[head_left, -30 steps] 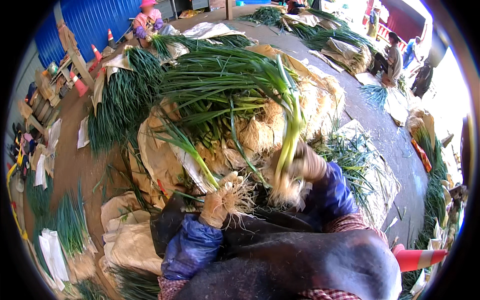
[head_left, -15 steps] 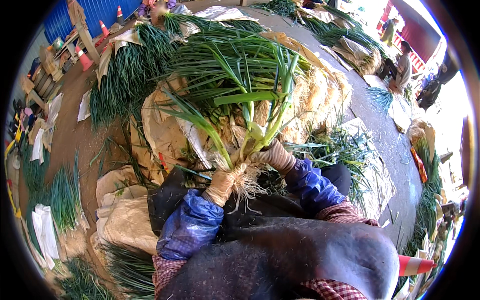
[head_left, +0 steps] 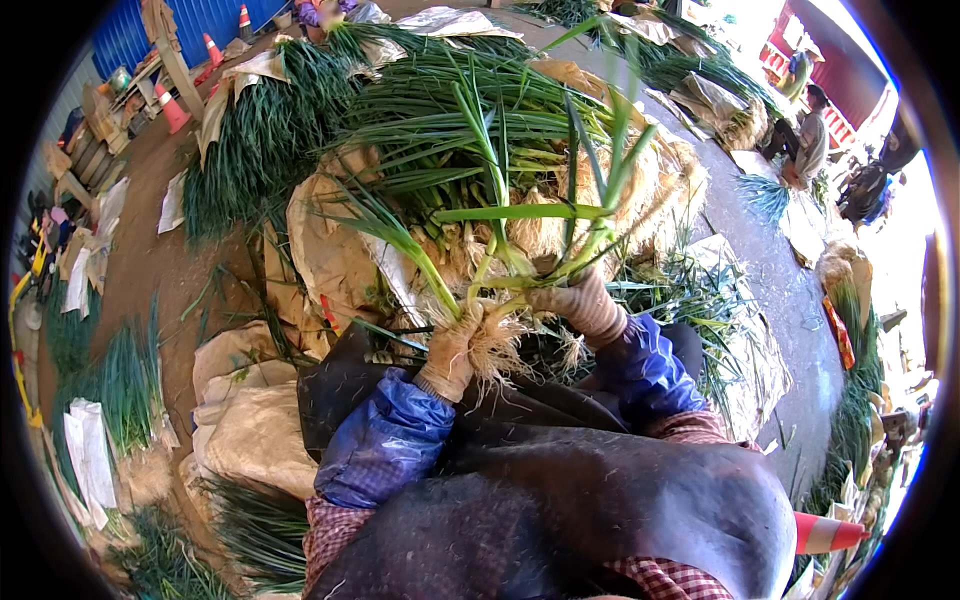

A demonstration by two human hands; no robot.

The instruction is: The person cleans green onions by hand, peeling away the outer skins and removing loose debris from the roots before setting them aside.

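My left hand (head_left: 447,358), in a tan glove, is closed round the root end of a small clump of green onions (head_left: 436,280). Pale stringy roots spill out beside its fingers, and the leafy stalks fan upward. Just right of it, my right hand (head_left: 582,304), in a worn striped-cuff glove, grips the lower part of other green onion stalks, whose tops are blurred by motion. A few roots dangle below this hand. Behind both hands lies a large heap of green onions (head_left: 450,105), roots to the right, on tan sacking.
Folded tan sacks (head_left: 255,440) lie at my left. Loose leaves and trimmings (head_left: 690,310) cover a pale sheet on the right. More green onion bundles (head_left: 270,140) stand around. Traffic cones (head_left: 171,108) are at the far left, and a person (head_left: 808,140) sits at the far right.
My right hand has shifted right and slightly up with its stalks, widening the gap between the hands. The left hand stays nearly in place with the root ends.
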